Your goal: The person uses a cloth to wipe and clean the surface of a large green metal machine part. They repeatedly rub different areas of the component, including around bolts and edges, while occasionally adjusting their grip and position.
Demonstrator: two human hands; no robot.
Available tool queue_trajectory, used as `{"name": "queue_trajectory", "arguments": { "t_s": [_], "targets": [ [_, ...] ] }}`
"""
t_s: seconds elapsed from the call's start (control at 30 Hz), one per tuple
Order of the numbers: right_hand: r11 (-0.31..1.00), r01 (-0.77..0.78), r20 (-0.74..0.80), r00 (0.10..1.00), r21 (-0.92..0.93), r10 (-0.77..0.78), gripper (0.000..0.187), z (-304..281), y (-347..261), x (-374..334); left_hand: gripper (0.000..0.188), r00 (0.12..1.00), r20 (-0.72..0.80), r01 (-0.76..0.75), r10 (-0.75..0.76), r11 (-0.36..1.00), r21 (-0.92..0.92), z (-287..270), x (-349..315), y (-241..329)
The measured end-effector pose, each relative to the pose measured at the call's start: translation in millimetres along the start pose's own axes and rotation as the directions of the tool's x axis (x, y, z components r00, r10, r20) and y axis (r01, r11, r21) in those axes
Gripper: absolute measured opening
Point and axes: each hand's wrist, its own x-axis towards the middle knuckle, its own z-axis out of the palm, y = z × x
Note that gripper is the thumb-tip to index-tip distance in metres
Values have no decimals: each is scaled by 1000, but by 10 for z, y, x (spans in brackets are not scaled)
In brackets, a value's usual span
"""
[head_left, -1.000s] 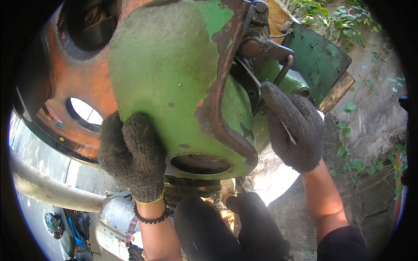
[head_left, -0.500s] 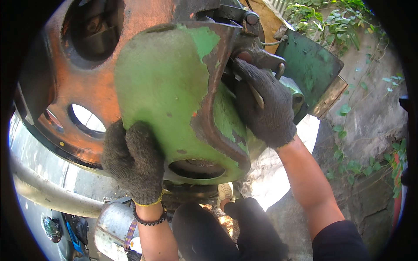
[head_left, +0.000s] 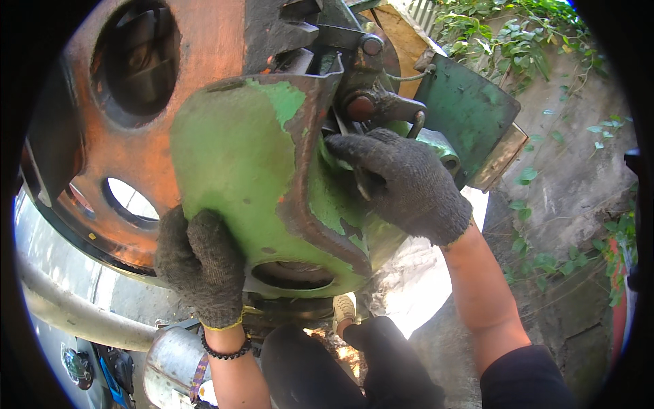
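Observation:
A worn green metal cover (head_left: 231, 150) with chipped paint and a dark rusty edge fills the middle. My left hand (head_left: 203, 262), in a dark knit glove, grips its lower left side, fingers pressed against the metal. At the cover's right edge my right hand (head_left: 402, 180), gloved alike, is closed on a thin, flat, pointed metal strip (head_left: 343, 125). The strip's tip rises above the fingers and another bit shows below them; its exact kind cannot be made out. Just above that hand sit a round pin end (head_left: 361, 108) and a metal lever (head_left: 398, 108).
Behind the cover stands a large orange wheel (head_left: 211, 41) with round holes. A dark green plate (head_left: 466, 112) juts out to the right, before a wall (head_left: 552, 184) with vines. At lower left are a pale pipe (head_left: 88, 317) and a metal drum (head_left: 174, 365).
My right hand has come down and left along the cover's edge, uncovering the pin and the strip's tip. My left hand keeps its place on the cover; the whole view has shifted slightly.

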Motion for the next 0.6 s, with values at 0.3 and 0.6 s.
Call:
{"name": "queue_trajectory", "arguments": {
  "t_s": [0.3, 0.6],
  "targets": [
    [980, 150, -142, 975, -130, -168, 35, 22, 88, 81, 31, 1000, 7, -2, 2, 1000, 25, -9, 13, 18],
    [957, 157, -73, 981, -244, -180, 36, 55, 150, 255, 31, 999, 32, -14, 15, 1000, -23, 23, 0, 17]
  ]
}}
